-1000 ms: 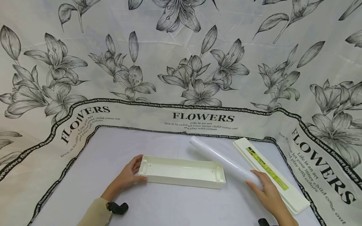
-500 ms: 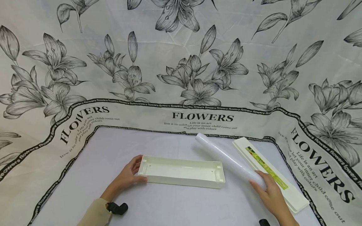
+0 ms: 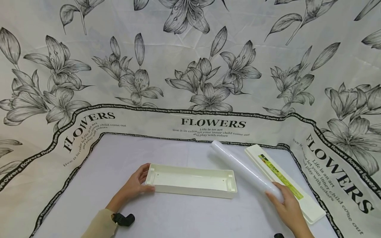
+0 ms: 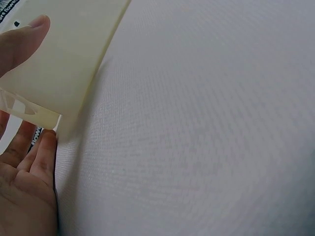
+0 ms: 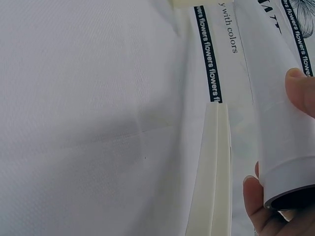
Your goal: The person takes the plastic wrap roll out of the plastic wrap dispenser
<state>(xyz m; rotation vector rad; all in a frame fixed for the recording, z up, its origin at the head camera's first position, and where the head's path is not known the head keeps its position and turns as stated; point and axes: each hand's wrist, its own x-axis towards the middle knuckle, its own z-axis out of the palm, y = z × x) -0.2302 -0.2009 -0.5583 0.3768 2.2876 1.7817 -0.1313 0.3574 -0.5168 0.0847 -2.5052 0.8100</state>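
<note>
A long cream plastic box [image 3: 190, 180], lidless with its hollow side up, sits in the middle of the table. My left hand [image 3: 137, 181] grips its left end, thumb on the front wall and fingers behind. In the left wrist view the thumb presses flat on the box wall [image 4: 69, 54]. A shiny white roll of film or sheet [image 3: 244, 167] slants across the right side, its far end pointing away to the left. My right hand [image 3: 287, 203] holds it near its lower end. The right wrist view shows the roll's dark hollow end [image 5: 293, 199] beside the fingers.
A long cream lid [image 3: 311, 211] with a yellow-green label lies slanted at the right, partly behind the right hand. White cloth [image 3: 184, 218] covers the table. A flower-printed curtain [image 3: 134, 115] borders it at the back and sides.
The right hand has moved the roll slightly to the right, away from the box and closer to the lid. The left hand and the box have stayed in place.
</note>
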